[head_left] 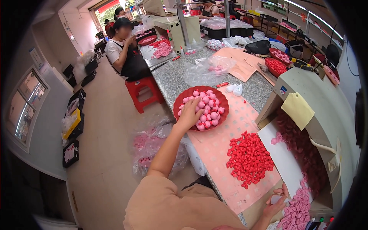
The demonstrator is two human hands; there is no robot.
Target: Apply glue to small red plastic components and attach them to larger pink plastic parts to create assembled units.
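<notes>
My left hand reaches over a red scalloped bowl heaped with round pink pieces that have small red parts on them. Its fingers are apart, with the tips among the pieces. Whether they touch one cannot be made out. At the lower right, my right hand is curled around a small whitish, translucent object, perhaps a little bottle. A heap of flat pink pieces lies beside that hand. Between the hands, many small glossy red pieces are spread on a pink patterned sheet.
A box-like machine with a yellow paper stands on the right. Small white bottles and a clear bag lie beyond the bowl. Bags of pink pieces sit on the floor. Another person sits on a red stool.
</notes>
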